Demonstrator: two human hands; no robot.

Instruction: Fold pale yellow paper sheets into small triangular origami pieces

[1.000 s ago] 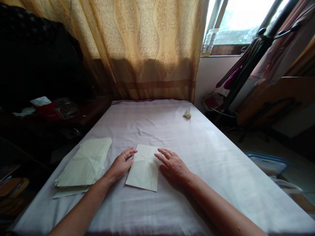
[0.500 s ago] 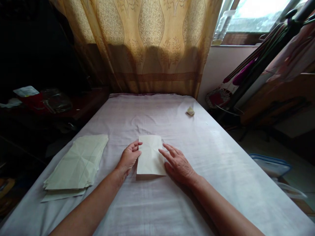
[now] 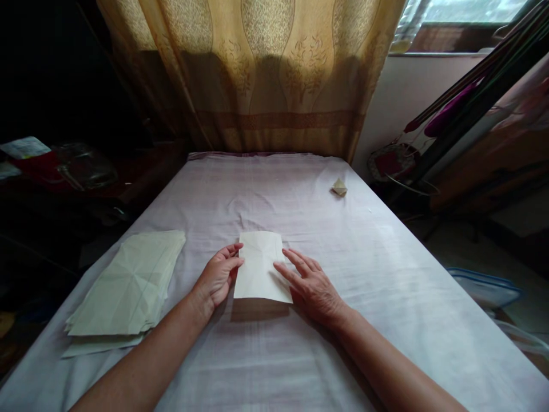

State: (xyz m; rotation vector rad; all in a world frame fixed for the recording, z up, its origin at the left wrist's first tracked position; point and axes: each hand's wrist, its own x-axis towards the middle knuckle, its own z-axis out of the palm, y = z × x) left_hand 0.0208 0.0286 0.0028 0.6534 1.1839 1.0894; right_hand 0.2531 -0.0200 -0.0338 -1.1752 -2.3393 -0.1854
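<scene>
A pale creased sheet of paper (image 3: 260,266) lies in the middle of the bed, its near edge raised off the cloth and casting a shadow. My left hand (image 3: 218,276) curls around the sheet's left edge, thumb and fingers pinching it. My right hand (image 3: 312,286) rests on the right edge, fingers stretched out flat on the paper. A stack of similar creased sheets (image 3: 128,283) lies to the left of my left arm. A small folded paper piece (image 3: 339,186) sits far off near the bed's right side.
The bed is covered with a white sheet (image 3: 386,274). A patterned yellow curtain (image 3: 266,68) hangs behind it. A dark side table with clutter (image 3: 64,171) stands on the left. A rack with hanging items (image 3: 472,97) and a blue-rimmed container (image 3: 484,286) are on the right.
The paper was flat and open a second ago; it is now folded narrower and its near edge is lifted. My left hand has gone from flat to gripping the left edge.
</scene>
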